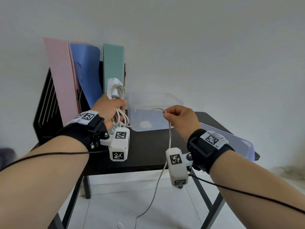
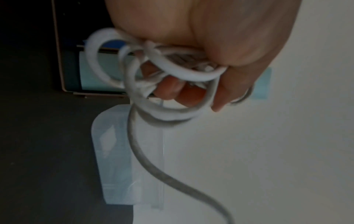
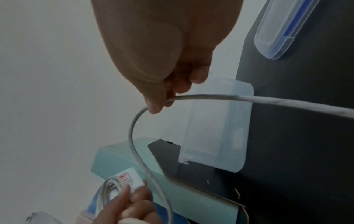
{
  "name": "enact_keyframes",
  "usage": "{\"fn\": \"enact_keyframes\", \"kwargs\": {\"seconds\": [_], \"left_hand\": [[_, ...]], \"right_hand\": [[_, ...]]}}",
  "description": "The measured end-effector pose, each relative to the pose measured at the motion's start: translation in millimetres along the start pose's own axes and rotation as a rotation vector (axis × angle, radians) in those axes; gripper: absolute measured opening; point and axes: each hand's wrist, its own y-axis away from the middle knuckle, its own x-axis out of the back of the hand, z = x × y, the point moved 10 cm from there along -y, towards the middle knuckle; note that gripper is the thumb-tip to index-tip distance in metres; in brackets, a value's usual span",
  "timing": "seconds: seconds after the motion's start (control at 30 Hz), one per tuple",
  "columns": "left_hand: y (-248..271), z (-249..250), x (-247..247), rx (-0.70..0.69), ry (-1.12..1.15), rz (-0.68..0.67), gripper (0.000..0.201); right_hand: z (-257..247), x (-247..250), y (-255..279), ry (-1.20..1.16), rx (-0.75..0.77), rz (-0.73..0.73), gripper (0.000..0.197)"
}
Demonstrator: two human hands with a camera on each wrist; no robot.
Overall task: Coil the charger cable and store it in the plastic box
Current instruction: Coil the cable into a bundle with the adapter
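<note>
My left hand (image 1: 109, 109) grips the white charger brick (image 1: 113, 83) together with several loops of white cable (image 1: 119, 118) above the table's left side. In the left wrist view the loops (image 2: 153, 72) bunch under the curled fingers (image 2: 172, 89). My right hand (image 1: 178, 116) pinches the loose cable (image 1: 169, 134) between thumb and forefinger, a hand's width right of the left. From that pinch (image 3: 159, 103) the cable arcs back to the coil and its free end (image 1: 148, 207) hangs toward the floor. The clear plastic box (image 1: 155, 113) stands open on the table behind both hands.
A black file rack (image 1: 47, 104) with pink (image 1: 61, 76), blue (image 1: 89, 71) and green folders (image 1: 113, 63) stands at the back left. The box lid (image 1: 237, 144) lies at the right edge of the small black table (image 1: 148, 151). Pale tiled floor lies below.
</note>
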Motion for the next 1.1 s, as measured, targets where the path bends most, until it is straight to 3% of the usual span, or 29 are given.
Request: {"fn": "enact_keyframes", "kwargs": {"seconds": [0.2, 0.37, 0.5, 0.57, 0.67, 0.7, 0.83, 0.97, 1.1], "left_hand": [[14, -5, -28, -0.015, 0.015, -0.146, 0.021], [21, -11, -45, -0.048, -0.043, -0.247, 0.069], [21, -17, -51, -0.044, -0.069, -0.263, 0.084], [23, -19, -54, -0.043, -0.083, -0.277, 0.077], [28, -19, -60, -0.058, -0.14, -0.326, 0.037], [29, -20, -60, -0.06, -0.168, -0.316, 0.035], [30, -33, -60, -0.029, -0.261, -0.316, 0.056], [36, -38, -67, 0.034, -0.129, -0.374, 0.057], [46, -38, -78, 0.084, -0.035, -0.504, 0.034]], "right_hand": [[-16, -9, 0, -0.048, -0.006, -0.045, 0.007], [-29, -22, 0, -0.059, 0.007, -0.093, 0.01], [-33, -25, -1, -0.054, 0.012, -0.082, 0.011], [-34, -25, -1, -0.066, 0.007, -0.08, 0.011], [-36, -26, 0, -0.105, 0.001, -0.084, 0.012], [-37, -27, 1, -0.133, -0.001, -0.084, 0.013], [-42, -32, 2, -0.209, 0.005, -0.069, 0.018], [-43, -31, 1, -0.189, 0.025, -0.02, 0.022], [-41, -31, 0, -0.159, 0.04, 0.017, 0.024]]}}
